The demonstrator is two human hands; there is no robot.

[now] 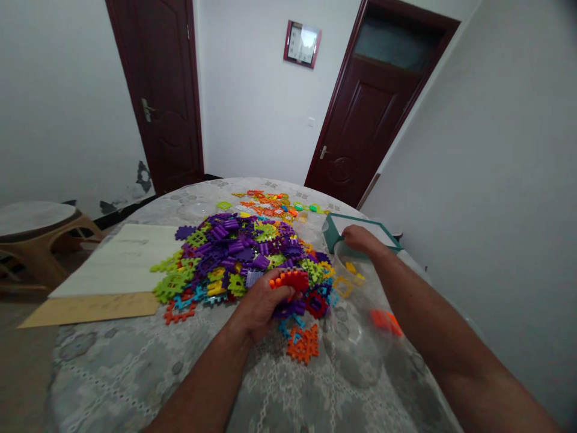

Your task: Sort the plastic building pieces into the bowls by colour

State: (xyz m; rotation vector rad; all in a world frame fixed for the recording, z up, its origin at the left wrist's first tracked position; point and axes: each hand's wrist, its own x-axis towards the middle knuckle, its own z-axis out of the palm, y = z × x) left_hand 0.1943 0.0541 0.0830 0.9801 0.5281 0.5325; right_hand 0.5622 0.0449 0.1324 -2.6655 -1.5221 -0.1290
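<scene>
My left hand [261, 304] is closed around several red interlocking plastic pieces [291, 281], a few with orange-red edges. It rests at the front right of a big pile of toy building pieces [243, 249], mostly purple and lime green. My right hand [359, 239] reaches forward, its fingers curled by the corner of a green-edged box [331, 231]. What it grips there, if anything, I cannot make out. Beneath it, a see-through tub [342, 258] holds some yellow pieces [354, 270]. Nearer to me, a bright orange piece [386, 322] looks smeared by motion.
An orange piece [304, 344] lies before the pile on the patterned tablecloth [135, 373]. Orange and yellow pieces [270, 204] are scattered behind. Flattened cardboard [112, 261] lies at left, near a stool [36, 216]. Two dark red doors [162, 90] stand beyond.
</scene>
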